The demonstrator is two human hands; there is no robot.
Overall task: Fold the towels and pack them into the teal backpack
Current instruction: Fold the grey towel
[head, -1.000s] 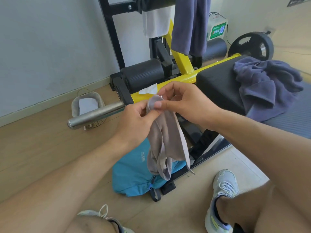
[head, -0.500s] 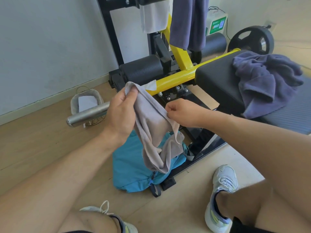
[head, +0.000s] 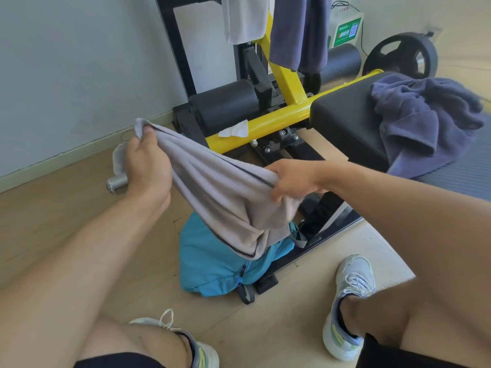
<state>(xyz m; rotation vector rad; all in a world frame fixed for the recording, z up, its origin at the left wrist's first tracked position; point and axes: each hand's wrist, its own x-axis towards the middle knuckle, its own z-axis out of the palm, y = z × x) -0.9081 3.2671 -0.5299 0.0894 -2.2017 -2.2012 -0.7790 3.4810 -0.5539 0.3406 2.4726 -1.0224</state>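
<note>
Head view: light grey cloth towel (head: 220,192) held stretched above teal fabric backpack (head: 212,264) on floor; one corner pinched by left hand (head: 147,166), other edge gripped by right hand (head: 292,179).

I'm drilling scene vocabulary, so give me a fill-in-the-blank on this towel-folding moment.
1. Both hands grip the light grey towel; the left hand holds it ____ than the right hand.
2. The teal fabric backpack lies on the ____.
3. The crumpled dark purple towel rests on the black padded ____.

Answers: higher; floor; bench
</note>
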